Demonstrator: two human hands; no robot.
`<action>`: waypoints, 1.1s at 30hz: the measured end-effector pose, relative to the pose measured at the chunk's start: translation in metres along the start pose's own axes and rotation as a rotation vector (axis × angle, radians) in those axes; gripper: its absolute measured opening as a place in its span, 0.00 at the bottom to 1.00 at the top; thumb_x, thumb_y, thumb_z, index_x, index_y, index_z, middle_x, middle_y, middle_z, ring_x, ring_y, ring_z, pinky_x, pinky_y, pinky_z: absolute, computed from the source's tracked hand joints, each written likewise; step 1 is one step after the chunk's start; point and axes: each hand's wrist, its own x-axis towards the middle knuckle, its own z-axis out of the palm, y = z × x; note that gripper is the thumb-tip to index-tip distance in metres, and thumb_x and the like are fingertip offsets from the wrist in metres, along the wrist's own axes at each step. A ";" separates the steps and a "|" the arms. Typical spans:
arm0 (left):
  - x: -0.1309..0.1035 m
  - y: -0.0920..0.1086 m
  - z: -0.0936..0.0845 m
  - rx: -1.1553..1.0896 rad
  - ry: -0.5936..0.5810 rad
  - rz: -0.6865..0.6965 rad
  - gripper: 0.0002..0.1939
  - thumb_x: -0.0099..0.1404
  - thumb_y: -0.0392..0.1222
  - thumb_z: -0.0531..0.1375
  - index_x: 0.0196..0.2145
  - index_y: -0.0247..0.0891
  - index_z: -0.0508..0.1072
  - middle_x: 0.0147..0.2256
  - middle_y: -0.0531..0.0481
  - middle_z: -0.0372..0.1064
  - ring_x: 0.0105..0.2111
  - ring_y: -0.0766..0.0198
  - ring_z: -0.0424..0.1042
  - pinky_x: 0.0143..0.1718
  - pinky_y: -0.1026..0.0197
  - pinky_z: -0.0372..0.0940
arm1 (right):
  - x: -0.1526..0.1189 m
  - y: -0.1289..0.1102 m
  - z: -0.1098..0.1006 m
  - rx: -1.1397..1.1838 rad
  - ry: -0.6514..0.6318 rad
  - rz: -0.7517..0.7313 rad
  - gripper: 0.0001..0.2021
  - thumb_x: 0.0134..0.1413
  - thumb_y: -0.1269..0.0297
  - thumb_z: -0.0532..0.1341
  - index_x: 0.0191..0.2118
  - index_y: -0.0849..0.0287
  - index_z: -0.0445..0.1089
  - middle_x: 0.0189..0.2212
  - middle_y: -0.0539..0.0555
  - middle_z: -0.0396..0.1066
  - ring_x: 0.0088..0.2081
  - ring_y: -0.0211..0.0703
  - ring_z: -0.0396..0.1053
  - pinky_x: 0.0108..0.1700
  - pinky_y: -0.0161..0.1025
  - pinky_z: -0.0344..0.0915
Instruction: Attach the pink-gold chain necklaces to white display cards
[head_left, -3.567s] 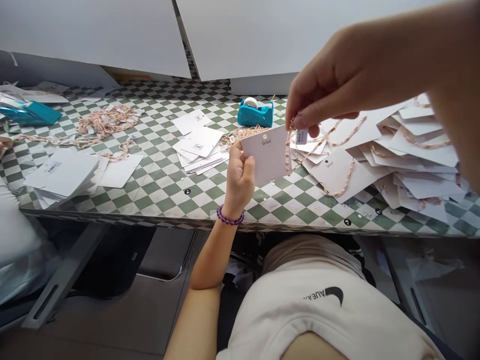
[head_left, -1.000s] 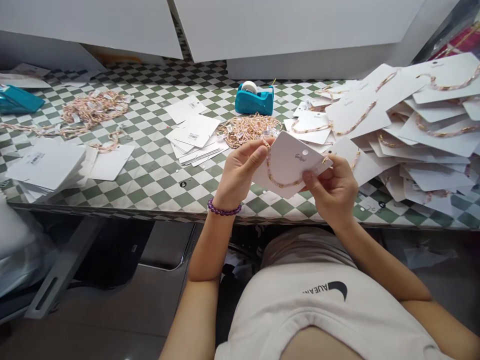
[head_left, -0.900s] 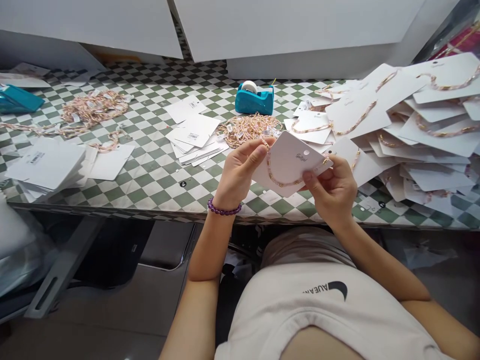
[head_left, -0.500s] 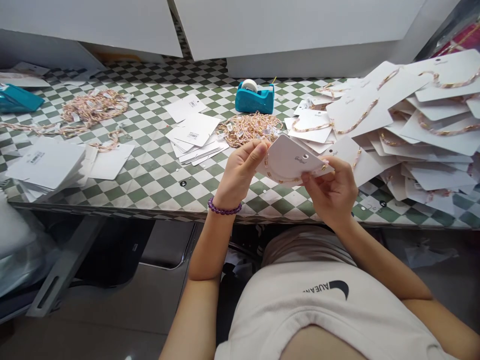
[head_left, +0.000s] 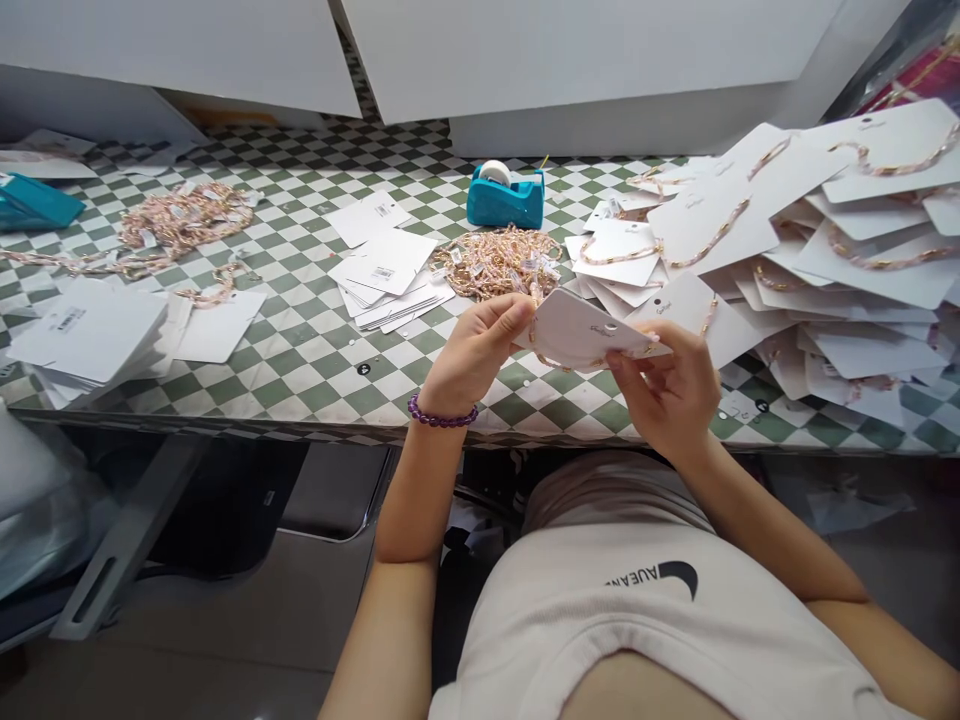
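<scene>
Between my hands is a white display card (head_left: 574,325) with a small hole and printed script, held tilted above the table's front edge. A pink-and-gold beaded necklace (head_left: 555,364) curves across its face. My left hand (head_left: 484,345), wearing a purple bead bracelet (head_left: 442,411) at the wrist, pinches the card's left edge, thumb on top. My right hand (head_left: 671,385) is closed on the right corner, by the end of the beads. Fingertips behind the card are hidden. Just beyond it lies a heap of beaded necklaces (head_left: 501,258).
A teal tape dispenser (head_left: 506,203) stands behind the heap. Blank cards (head_left: 394,262) are stacked left of it. Carded necklaces (head_left: 862,270) pile up at right. Farther left are another necklace heap (head_left: 187,215) and card stack (head_left: 90,325). White panels (head_left: 585,50) border the back.
The card has tipped flatter and dropped slightly, so its face looks narrower. Both hands keep their hold on it. The whole view has shifted a little.
</scene>
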 end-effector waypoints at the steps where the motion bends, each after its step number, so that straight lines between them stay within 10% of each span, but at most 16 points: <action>1: 0.000 0.000 0.000 0.001 -0.008 -0.002 0.22 0.58 0.61 0.65 0.26 0.37 0.72 0.25 0.53 0.65 0.27 0.69 0.68 0.31 0.65 0.69 | 0.000 0.000 -0.001 -0.013 -0.003 -0.019 0.26 0.55 0.75 0.63 0.58 0.46 0.64 0.41 0.51 0.76 0.30 0.35 0.74 0.32 0.31 0.75; 13: -0.003 -0.003 0.009 0.368 0.210 0.365 0.11 0.65 0.51 0.64 0.33 0.40 0.77 0.30 0.52 0.74 0.29 0.71 0.71 0.29 0.69 0.68 | 0.005 -0.005 -0.003 0.003 0.032 0.082 0.22 0.55 0.73 0.64 0.55 0.46 0.66 0.35 0.48 0.75 0.22 0.31 0.65 0.25 0.29 0.71; 27: -0.007 0.005 0.009 0.310 0.011 0.110 0.14 0.61 0.49 0.67 0.26 0.37 0.72 0.24 0.53 0.66 0.24 0.72 0.63 0.24 0.68 0.58 | 0.008 0.005 -0.020 0.021 -0.057 0.271 0.18 0.53 0.64 0.68 0.50 0.48 0.69 0.26 0.45 0.68 0.20 0.29 0.60 0.20 0.29 0.62; 33: -0.007 0.003 0.013 0.262 0.027 0.216 0.19 0.65 0.58 0.61 0.27 0.40 0.67 0.24 0.54 0.59 0.23 0.70 0.58 0.23 0.65 0.56 | 0.014 -0.002 -0.007 0.237 -0.015 0.310 0.17 0.54 0.58 0.67 0.49 0.48 0.68 0.29 0.46 0.71 0.25 0.35 0.69 0.27 0.34 0.71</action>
